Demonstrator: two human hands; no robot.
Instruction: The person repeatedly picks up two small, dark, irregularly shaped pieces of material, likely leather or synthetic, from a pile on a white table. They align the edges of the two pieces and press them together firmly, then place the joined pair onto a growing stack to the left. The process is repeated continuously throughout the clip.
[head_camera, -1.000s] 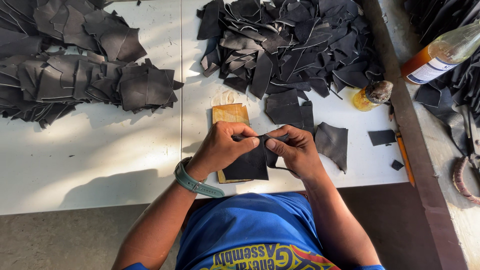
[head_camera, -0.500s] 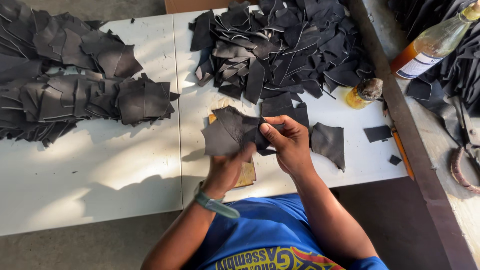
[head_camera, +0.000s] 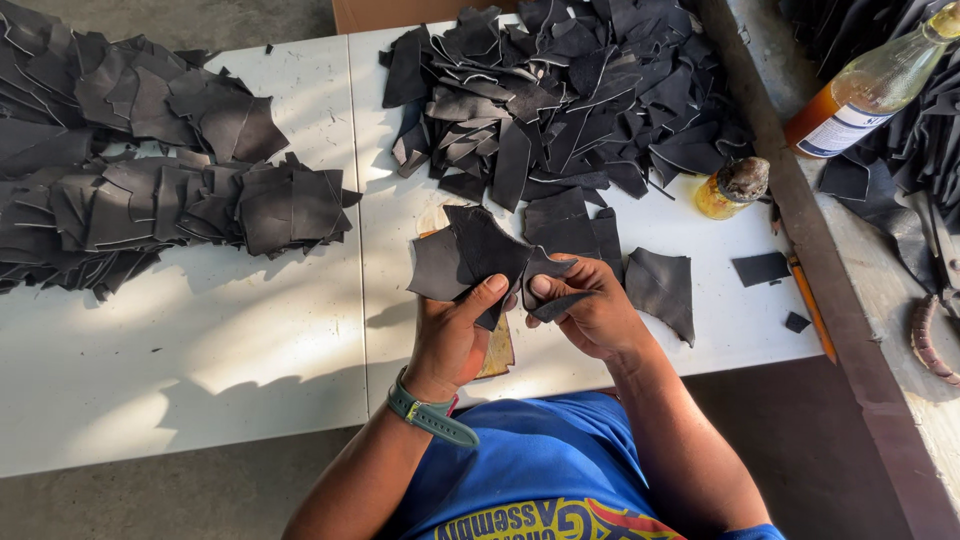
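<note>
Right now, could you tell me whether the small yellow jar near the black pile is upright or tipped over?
Upright: the small yellow jar stands on the white table, dark cap uppermost.

A white table (head_camera: 250, 370) carries heaps of black leather pieces (head_camera: 570, 90), a small yellow jar (head_camera: 733, 187) and loose scraps (head_camera: 760, 268).

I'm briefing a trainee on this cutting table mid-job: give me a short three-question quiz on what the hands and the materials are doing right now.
1. True or false: both hands hold the black leather piece above the white table.
2. Which wrist wears the green watch: A left, B right?
3. What stands right of the loose leather heap?

Key: 1 true: left hand and right hand grip it. 2 A. 3 a small yellow jar.
</note>
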